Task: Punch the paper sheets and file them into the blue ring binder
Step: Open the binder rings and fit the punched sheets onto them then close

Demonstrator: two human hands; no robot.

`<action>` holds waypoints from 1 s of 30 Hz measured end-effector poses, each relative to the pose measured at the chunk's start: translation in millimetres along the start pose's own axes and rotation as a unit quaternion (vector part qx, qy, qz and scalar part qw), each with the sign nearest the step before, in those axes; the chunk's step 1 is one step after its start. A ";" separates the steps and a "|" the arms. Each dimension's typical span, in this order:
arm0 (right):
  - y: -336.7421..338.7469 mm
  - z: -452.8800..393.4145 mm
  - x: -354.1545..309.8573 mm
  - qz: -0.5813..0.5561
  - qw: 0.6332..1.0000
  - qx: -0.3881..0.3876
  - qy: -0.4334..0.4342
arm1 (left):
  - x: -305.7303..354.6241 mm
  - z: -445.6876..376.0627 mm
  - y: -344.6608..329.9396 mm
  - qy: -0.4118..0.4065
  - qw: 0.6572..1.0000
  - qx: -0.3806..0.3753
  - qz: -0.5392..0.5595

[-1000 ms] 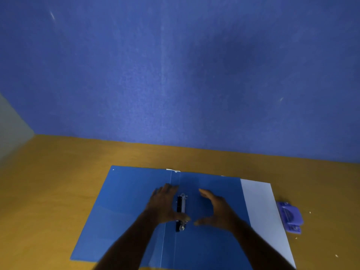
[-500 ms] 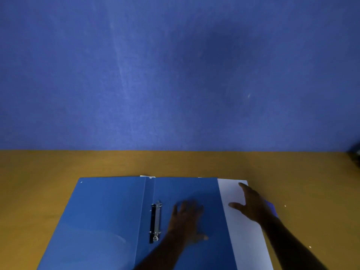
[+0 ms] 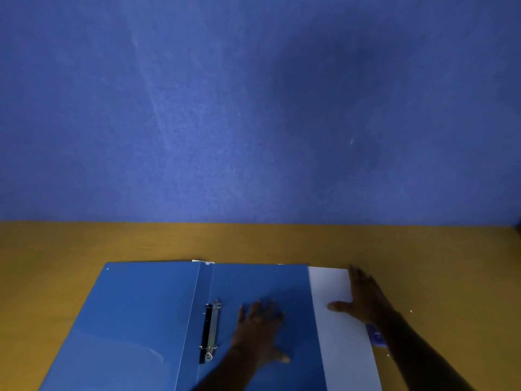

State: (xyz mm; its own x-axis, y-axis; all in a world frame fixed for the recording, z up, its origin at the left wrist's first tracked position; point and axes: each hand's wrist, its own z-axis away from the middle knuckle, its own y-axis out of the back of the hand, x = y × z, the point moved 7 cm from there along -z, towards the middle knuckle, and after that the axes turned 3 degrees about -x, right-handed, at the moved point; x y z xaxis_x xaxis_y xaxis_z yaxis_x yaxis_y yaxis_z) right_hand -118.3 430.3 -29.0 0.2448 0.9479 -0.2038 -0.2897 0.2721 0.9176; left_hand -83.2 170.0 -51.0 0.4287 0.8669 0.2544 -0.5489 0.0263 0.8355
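right hand (image 3: pixel 366 300) shifted onto paper sheets (image 3: pixel 344 334), covering hole punch (image 3: pixel 376 338)

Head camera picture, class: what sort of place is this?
Probably an office or study desk: a wooden tabletop against a blue partition wall, holding an open blue ring binder, white paper sheets and a hole punch.

A yellow-brown wooden table (image 3: pixel 118 241) runs back to a blue textured wall (image 3: pixel 253 108), a few pale specks (image 3: pixel 411 311) scattered at right.
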 end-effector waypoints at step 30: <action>1.2 97.0 4.4 -0.300 0.939 0.106 -0.129 | 0.7 10.7 -16.4 0.005 0.999 -0.001 -0.046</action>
State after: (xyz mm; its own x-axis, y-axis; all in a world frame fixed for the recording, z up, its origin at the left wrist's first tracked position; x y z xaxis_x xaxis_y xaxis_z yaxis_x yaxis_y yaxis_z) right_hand -27.8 418.7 4.3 0.5292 0.5551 -0.6417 0.1555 0.6800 0.7165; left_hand -66.2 164.8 -59.3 0.4712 0.8652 0.1713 -0.5083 0.1077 0.8544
